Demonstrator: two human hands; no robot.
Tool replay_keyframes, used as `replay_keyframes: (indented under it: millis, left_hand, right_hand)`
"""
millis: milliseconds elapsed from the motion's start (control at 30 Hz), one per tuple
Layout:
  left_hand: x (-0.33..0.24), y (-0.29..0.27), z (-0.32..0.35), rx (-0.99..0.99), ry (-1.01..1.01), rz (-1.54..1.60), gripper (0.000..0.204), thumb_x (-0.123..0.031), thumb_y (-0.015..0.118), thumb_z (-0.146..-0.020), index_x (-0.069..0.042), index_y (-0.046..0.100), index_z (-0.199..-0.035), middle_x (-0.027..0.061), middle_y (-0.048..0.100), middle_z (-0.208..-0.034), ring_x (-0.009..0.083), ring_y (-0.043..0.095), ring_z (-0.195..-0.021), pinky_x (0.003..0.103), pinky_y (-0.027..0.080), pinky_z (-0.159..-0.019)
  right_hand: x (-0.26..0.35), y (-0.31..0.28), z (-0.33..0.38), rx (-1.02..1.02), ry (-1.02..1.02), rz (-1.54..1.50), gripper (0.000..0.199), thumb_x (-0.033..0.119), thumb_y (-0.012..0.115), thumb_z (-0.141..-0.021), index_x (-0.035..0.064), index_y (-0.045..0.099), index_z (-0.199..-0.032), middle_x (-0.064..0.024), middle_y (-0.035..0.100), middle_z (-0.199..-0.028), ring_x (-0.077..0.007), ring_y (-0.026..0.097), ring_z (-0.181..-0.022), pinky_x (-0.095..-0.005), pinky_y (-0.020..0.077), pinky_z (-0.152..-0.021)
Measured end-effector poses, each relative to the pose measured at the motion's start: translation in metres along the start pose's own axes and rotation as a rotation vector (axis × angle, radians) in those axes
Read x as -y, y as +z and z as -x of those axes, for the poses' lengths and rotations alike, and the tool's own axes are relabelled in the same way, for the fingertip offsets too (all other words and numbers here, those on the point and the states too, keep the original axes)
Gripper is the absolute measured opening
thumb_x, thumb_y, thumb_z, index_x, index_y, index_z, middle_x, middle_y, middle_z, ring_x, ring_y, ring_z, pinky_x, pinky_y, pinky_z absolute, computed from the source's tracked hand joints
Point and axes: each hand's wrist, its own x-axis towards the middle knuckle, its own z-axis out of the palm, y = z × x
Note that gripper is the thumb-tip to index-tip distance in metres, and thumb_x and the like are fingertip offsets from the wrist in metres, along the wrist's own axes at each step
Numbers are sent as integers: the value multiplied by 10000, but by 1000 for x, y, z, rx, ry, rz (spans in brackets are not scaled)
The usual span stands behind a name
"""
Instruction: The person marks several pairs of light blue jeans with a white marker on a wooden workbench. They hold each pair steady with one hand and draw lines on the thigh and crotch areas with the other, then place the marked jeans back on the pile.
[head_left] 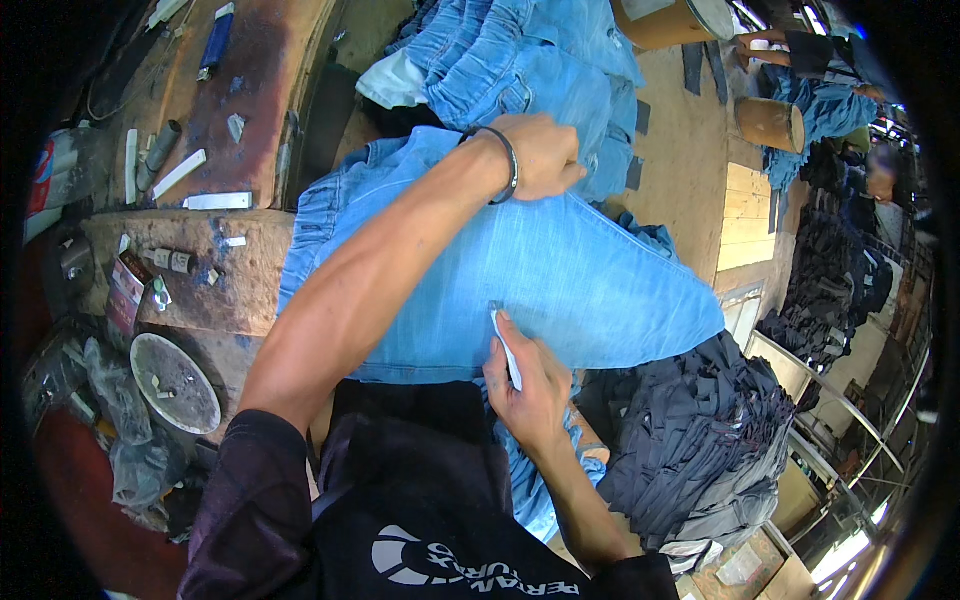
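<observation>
A light-blue denim garment with a gathered waist at its left end lies spread in front of me. My left hand, wearing a dark bracelet, reaches across it and is closed at its far edge; the cloth seems gripped there, though the fingertips are hidden. Held between thumb and fingers of my right hand is a slim white stick. Its upper end meets the denim at a small dark spot, which I cannot make out as a mark or a part of the stick.
More blue denim is heaped beyond the garment. Dark clothes are piled at the right. On the worn wooden bench at the left lie white strips, a blue lighter and a round dish. A person stands far right.
</observation>
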Motion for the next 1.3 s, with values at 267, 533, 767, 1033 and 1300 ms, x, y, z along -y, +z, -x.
replay_keyframes:
  millis: [267, 533, 767, 1033, 1300]
  left_hand:
    - [-1, -2, 1, 51, -5, -5, 440, -304, 611, -990, -20, 655, -658, 195, 631, -619, 406, 637, -625, 526, 495, -626]
    - [-1, -4, 0, 53, -7, -5, 438, -312, 608, -996, -24, 672, -673, 200, 634, -620, 409, 637, -626, 521, 502, -630]
    - [-4, -7, 2, 45, -19, 3, 456, -301, 604, -1003, -26, 656, -643, 193, 628, -606, 398, 638, -613, 518, 501, -627]
    - [-8, -6, 3, 54, -17, 6, 480, -306, 601, -1002, -17, 639, -620, 188, 616, -588, 392, 625, -587, 508, 497, -610]
    - [-20, -9, 22, -108, -105, -111, 345, -371, 644, -991, -52, 698, -870, 166, 717, -810, 378, 672, -735, 500, 515, -665]
  right_hand:
    - [0, -3, 2, -37, -35, -27, 416, -75, 741, -839, -9, 697, -1247, -93, 605, -665, -229, 558, -538, -345, 474, -508]
    - [0, -6, 0, -40, -28, -35, 385, -77, 734, -849, -28, 695, -1229, -112, 616, -677, -233, 585, -556, -354, 487, -531]
    - [-1, -5, 1, -49, -21, -36, 402, -65, 733, -863, -31, 680, -1260, -123, 627, -704, -233, 590, -564, -356, 485, -533]
    - [3, -13, 7, 58, 113, 12, 285, -15, 727, -903, -38, 706, -1187, -213, 758, -969, -301, 752, -763, -349, 581, -683]
    - [-35, -41, 14, -329, 272, -79, 287, 28, 647, -986, -43, 663, -1264, -175, 760, -959, -338, 749, -781, -371, 588, -691]
